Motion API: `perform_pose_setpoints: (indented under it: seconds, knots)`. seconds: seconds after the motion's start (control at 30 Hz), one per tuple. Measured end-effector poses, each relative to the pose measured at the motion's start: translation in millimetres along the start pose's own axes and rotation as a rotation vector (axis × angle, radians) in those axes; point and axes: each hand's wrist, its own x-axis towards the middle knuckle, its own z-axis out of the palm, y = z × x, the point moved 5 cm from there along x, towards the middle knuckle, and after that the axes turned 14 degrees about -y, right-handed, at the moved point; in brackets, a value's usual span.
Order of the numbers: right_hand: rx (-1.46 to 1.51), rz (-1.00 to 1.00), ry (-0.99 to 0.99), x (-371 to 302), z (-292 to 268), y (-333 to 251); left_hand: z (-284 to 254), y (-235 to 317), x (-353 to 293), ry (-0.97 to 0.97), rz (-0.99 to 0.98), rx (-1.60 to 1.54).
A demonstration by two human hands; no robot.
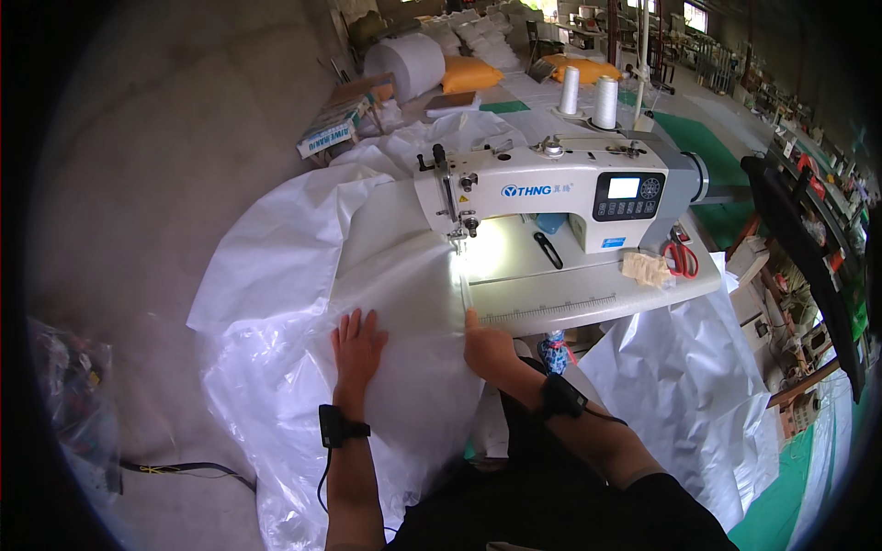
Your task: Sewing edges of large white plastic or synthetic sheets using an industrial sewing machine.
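Note:
A white industrial sewing machine (pixel 560 188) stands on a pale table (pixel 588 289), its lamp lighting the needle area (pixel 462 241). A large sheet of white translucent plastic fabric (pixel 404 303) runs under the needle and drapes off the table's left and front. My left hand (pixel 356 349) lies flat on the fabric, fingers spread, left of the seam line. My right hand (pixel 485 347) presses the fabric's right edge at the table's front edge, thumb pointing toward the needle. Both wrists wear black bands with cables.
Black snips (pixel 548 250), red-handled scissors (pixel 680 257) and a tan cloth (pixel 646 268) lie on the table right of the machine. Two white thread cones (pixel 588 96) stand behind it. More white fabric (pixel 680 386) hangs at the right. A fabric roll (pixel 404 62) and orange bags (pixel 470 73) sit far back.

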Motion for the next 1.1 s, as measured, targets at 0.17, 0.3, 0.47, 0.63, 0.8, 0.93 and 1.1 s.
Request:
perform_pose_setpoints:
  seconds: [0.17, 0.3, 0.47, 0.63, 0.8, 0.93, 1.1]
  knots:
    - [-0.065, 0.028, -0.062, 41, -19, -2, -1, -11, 43, -0.067, -0.032, -0.065]
    - [-0.120, 0.033, -0.091, 65, -28, -1, 1, -13, 70, -0.139, -0.071, -0.080]
    - [-0.138, 0.023, 0.011, 93, -35, 14, 6, -8, 104, -0.146, -0.087, -0.090]
    - [-0.041, 0.064, -0.029, 101, -33, 19, 18, -24, 143, -0.157, -0.077, -0.129]
    - [1.221, 0.081, -0.454, 15, 29, -9, 26, -44, 169, -0.109, -0.071, -0.208]
    - [1.272, -0.038, -0.870, -47, 106, -32, 21, -33, 177, -0.178, -0.009, -0.288]
    - [1.183, -0.078, -0.656, -67, 96, -35, 30, -21, 109, -0.013, 0.006, -0.231]
